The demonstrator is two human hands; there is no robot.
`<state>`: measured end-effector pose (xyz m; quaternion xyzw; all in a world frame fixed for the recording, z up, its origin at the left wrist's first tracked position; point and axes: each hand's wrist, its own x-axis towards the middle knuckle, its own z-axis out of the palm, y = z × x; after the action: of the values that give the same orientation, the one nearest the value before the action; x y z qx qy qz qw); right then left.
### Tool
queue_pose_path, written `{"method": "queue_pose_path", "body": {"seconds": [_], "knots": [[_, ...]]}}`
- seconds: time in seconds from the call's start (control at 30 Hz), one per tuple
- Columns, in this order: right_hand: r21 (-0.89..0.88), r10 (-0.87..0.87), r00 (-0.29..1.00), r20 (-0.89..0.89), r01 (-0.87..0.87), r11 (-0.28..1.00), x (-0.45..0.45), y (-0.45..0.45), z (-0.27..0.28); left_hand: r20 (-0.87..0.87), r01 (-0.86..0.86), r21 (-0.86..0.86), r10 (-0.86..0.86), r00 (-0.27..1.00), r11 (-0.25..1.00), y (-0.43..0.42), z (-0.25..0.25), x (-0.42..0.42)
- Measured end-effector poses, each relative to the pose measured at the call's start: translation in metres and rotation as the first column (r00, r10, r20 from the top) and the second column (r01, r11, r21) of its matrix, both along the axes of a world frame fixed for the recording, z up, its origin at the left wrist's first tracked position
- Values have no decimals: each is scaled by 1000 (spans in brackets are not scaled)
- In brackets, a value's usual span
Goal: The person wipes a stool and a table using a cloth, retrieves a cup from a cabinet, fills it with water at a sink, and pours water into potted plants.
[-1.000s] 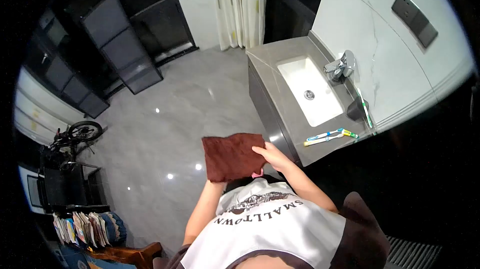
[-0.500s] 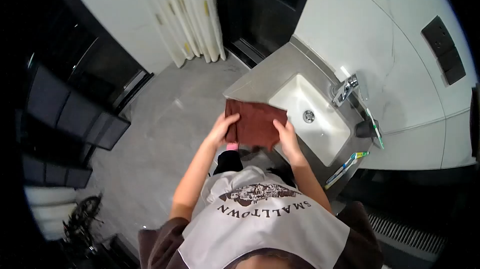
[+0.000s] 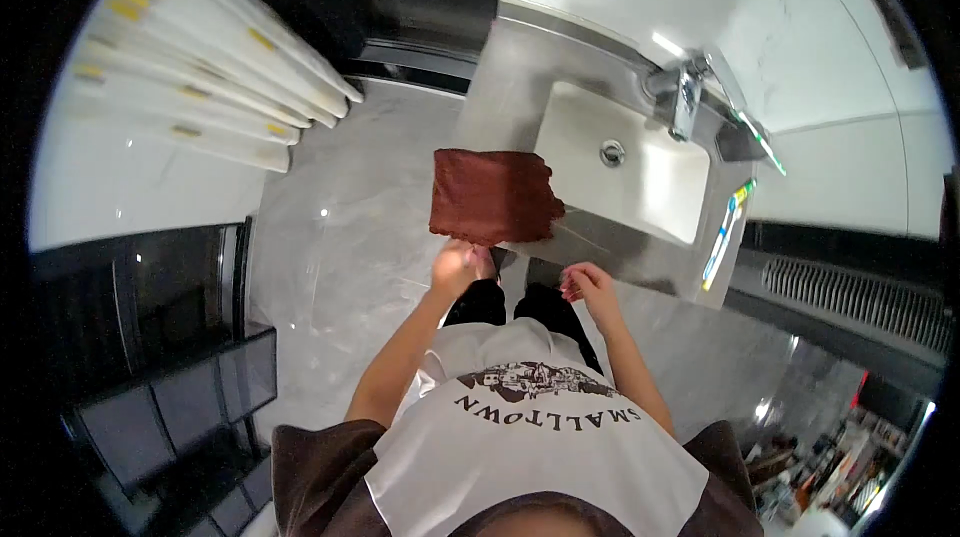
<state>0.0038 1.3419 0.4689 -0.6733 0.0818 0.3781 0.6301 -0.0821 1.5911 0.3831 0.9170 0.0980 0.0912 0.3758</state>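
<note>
A folded dark reddish-brown cloth (image 3: 492, 197) lies flat over the front left corner of the grey counter (image 3: 505, 87), beside the white sink (image 3: 650, 182). Its right edge is ragged. My left hand (image 3: 457, 267) is just below the cloth's near edge, blurred, its fingers hard to make out; whether it touches the cloth I cannot tell. Apart from the cloth, my right hand (image 3: 592, 290) hangs in front of the counter, fingers loosely curled and apart, with nothing visible in it.
A chrome faucet (image 3: 685, 97) stands behind the sink. At the counter's right are a dark cup (image 3: 740, 140) with a toothbrush (image 3: 765, 147) and a toothpaste tube (image 3: 741, 195). A white curtain (image 3: 210, 67) hangs at left; a grey tiled floor (image 3: 330, 187) lies below.
Both hands have let go of the brown cloth and drawn back toward my body. The cloth now rests on the counter corner. My view has turned and shifted.
</note>
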Motion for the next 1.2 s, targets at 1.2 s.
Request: {"method": "queue_pose_path", "body": {"seconds": [1.2], "knots": [[-334,-126,986,-105,84,939,-415,-207,-118,-225,516,475,-469,854,713,-44,-32,-150]]}}
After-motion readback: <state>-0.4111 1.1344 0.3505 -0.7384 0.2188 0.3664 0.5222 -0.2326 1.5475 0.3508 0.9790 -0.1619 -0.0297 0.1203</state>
